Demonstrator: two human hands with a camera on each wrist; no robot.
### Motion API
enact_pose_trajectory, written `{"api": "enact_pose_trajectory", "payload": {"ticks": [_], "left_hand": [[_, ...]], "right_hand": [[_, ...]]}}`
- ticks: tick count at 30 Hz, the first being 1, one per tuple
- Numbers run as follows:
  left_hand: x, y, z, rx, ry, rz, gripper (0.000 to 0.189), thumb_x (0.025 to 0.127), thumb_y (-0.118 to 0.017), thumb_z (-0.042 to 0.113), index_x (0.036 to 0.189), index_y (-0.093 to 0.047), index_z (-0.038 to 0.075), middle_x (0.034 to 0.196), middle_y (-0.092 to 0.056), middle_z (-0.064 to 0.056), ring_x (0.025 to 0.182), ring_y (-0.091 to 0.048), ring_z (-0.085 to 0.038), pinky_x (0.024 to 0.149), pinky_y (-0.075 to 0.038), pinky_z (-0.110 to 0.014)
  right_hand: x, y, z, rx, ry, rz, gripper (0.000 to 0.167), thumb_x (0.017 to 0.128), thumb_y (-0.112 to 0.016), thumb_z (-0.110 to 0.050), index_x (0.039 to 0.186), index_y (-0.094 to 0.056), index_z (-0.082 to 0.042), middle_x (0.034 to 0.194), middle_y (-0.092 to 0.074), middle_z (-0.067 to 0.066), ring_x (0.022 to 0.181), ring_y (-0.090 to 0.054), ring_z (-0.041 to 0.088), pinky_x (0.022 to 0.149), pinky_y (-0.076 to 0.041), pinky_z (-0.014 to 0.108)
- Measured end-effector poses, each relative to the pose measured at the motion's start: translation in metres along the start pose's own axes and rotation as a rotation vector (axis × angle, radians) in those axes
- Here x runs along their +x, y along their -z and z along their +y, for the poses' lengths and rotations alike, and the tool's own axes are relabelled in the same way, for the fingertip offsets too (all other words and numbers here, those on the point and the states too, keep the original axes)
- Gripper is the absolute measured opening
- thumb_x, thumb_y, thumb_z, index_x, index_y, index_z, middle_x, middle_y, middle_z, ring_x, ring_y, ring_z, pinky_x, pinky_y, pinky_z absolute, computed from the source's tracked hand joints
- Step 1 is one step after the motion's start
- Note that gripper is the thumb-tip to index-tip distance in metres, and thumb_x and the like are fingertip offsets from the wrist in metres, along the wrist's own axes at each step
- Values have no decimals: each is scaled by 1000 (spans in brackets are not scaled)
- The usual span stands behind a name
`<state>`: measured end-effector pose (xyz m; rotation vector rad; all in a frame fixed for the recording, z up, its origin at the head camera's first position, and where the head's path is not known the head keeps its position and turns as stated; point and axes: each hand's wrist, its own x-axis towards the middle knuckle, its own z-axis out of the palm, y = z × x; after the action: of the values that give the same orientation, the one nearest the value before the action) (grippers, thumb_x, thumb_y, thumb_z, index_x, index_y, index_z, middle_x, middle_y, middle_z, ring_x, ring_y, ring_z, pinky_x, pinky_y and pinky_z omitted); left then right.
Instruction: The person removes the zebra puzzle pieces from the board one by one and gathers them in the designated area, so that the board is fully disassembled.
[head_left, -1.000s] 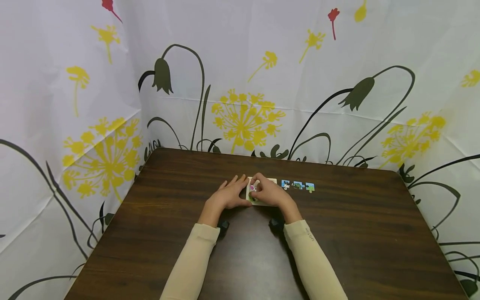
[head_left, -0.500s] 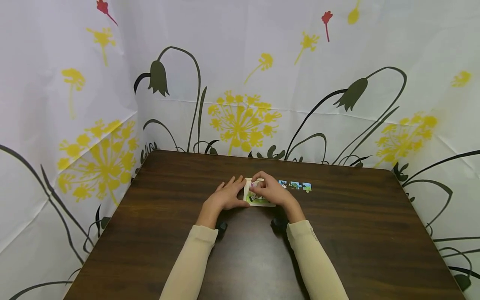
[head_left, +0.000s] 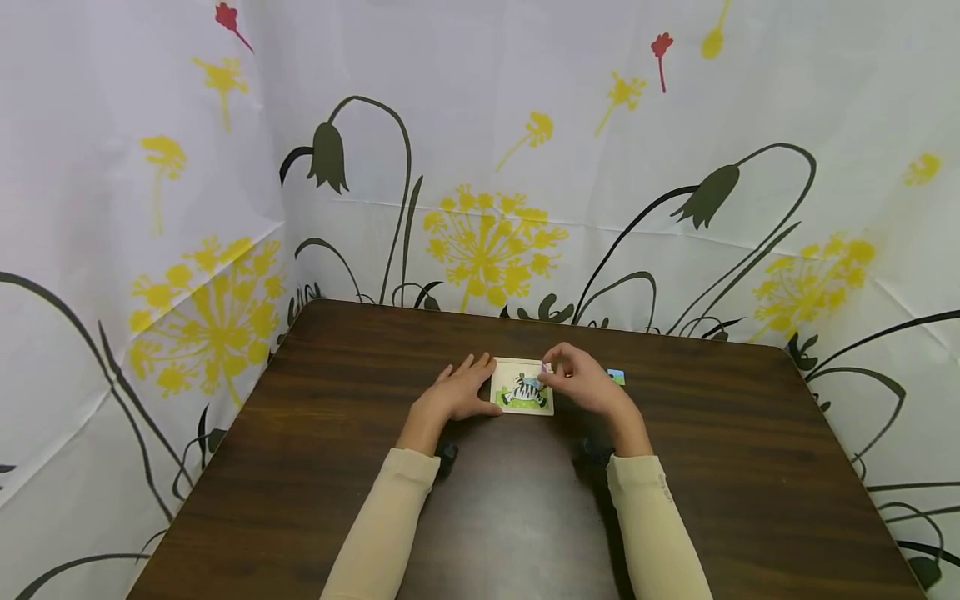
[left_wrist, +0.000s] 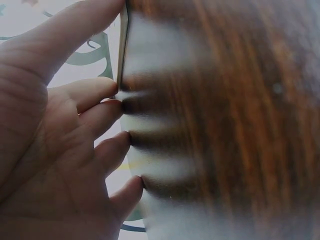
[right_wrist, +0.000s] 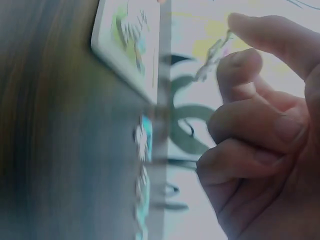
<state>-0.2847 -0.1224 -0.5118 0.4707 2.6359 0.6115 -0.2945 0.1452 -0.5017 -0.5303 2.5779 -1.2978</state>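
A small shallow puzzle tray (head_left: 517,362) lies on the table, with a zebra picture showing inside its pale frame. My left hand (head_left: 453,396) rests at the tray's left edge, fingers spread and thumb by the lower corner. In the left wrist view its thumb and index fingertip (left_wrist: 112,87) meet that edge. Between thumb and index finger, my right hand (head_left: 588,383) pinches a thin puzzle piece (right_wrist: 215,56), which shows pinkish in the head view. This piece is raised at the tray's upper right corner. The other right fingers are curled.
Blue-green puzzle pieces (right_wrist: 142,140) lie in a row right of the tray; in the head view the right hand hides most, leaving one end piece (head_left: 617,376) visible. The dark wooden table (head_left: 360,392) ends at a flower-printed curtain (head_left: 480,100) behind.
My right hand has lifted the pinched piece from over the tray and carried it right, to the tray's upper right corner, uncovering the zebra picture. My left hand stays at the tray's edge.
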Motion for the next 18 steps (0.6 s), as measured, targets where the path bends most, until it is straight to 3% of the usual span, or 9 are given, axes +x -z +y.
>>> {"api": "enact_pose_trajectory", "payload": {"ticks": [8,18], "left_hand": [[1,0,0,-5,3,-3,99,101,-75,48,174,-19,14,183,-10,-9,171,-5,-32,136,-4,-60],[4,-1,0,1,16,-20,99,101,-75,49,175,-18,14,183,-10,-8,171,-4,-31,136,-4,-60]], "right_hand": [[-12,8,15,-192,-98,-60,24,102,-73,-17,118,-62,-2,77,-58,3,66,-50,16,62,-43,32],[-11,6,28,-246,-126,-76,25,98,-75,-14,116,-63,-2,79,-59,5,66,-52,17,62,-44,31]]}}
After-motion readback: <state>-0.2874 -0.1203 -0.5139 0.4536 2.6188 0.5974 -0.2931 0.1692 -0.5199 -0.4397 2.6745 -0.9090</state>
